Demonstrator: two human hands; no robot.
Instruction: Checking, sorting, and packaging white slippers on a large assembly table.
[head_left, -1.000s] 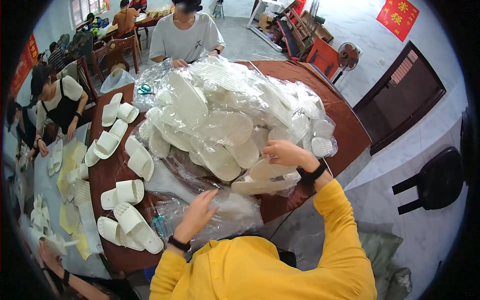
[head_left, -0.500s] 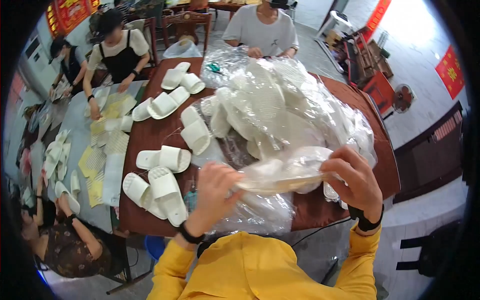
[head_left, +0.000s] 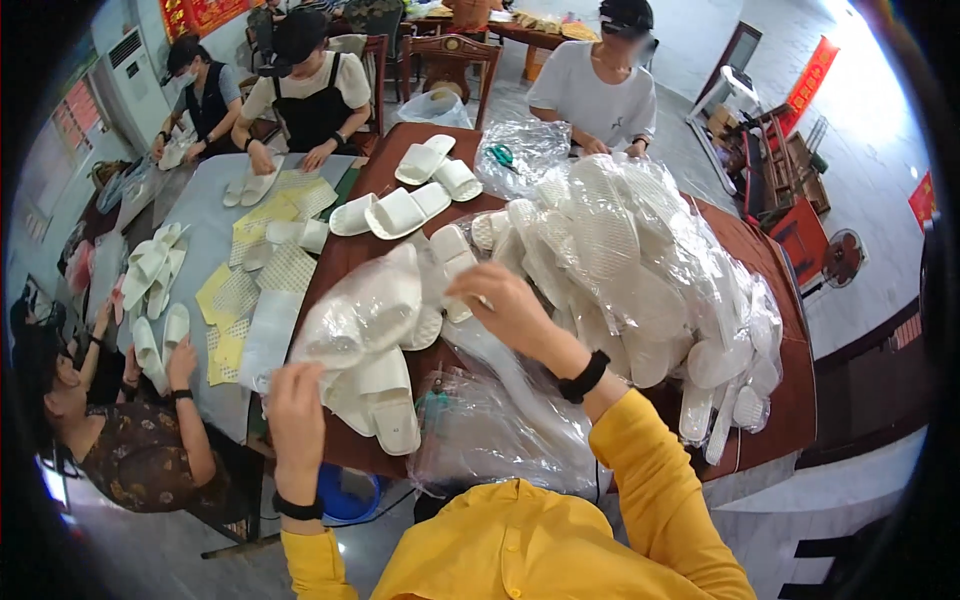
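Observation:
A clear plastic bag with white slippers (head_left: 362,305) is tilted above other slippers at the brown table's left side. My left hand (head_left: 297,415) is at the bag's lower left end, fingers closed on its edge. My right hand (head_left: 510,312) is raised beyond the bag's right side, its fingers loosely bent and apart, with nothing visible in them. Under the bag, loose white slippers (head_left: 393,405) lie partly hidden. To the right rises a large heap of bagged slippers (head_left: 640,260). Clear plastic bags (head_left: 500,430) lie near the table's front edge.
Several white slippers (head_left: 405,210) stand farther back on the brown table (head_left: 745,235). On the left, a grey table (head_left: 200,215) carries yellow sheets and slippers. Co-workers sit around both tables. A blue bucket (head_left: 348,495) stands below the front edge.
Both hands and the bagged slippers moved left, over the loose slippers. My right hand came off the bag. The view shifted left, showing more of the co-workers.

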